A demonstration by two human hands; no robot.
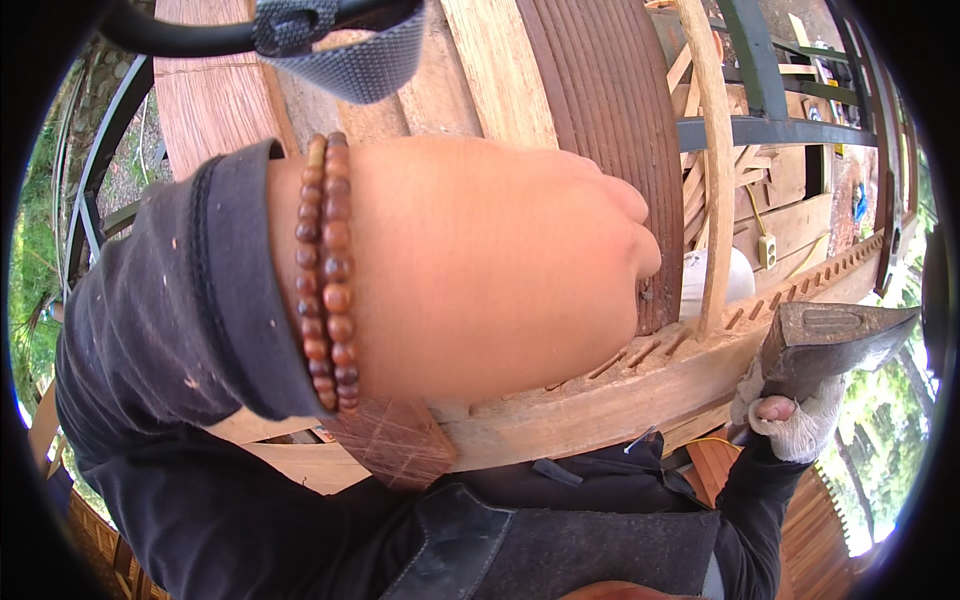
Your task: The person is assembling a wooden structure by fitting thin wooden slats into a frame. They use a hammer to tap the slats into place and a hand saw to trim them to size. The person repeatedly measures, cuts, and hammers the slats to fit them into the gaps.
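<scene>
My left hand (500, 270) fills the middle of the view, with two strands of brown wooden beads at the wrist. Its knuckles are bent and the fingers curl down out of sight, closed; what they hold, if anything, is hidden. Beneath it runs a pale wooden beam (560, 430) with a row of slanted slots. A thin pale wooden stick (716, 170) rises just right of the knuckles, its lower end by the beam. At the right, my right hand (800, 425), in a worn whitish glove with a bare thumb tip, is closed round a hatchet (840, 345) just below its steel head.
A dark brown ridged board (610, 130) and pale planks (495, 60) lie beyond my left hand. Dark metal framing (770, 132) crosses the upper right, near a power socket (767, 250) and a white rounded object (735, 272). A grey strap (360, 65) hangs at the top.
</scene>
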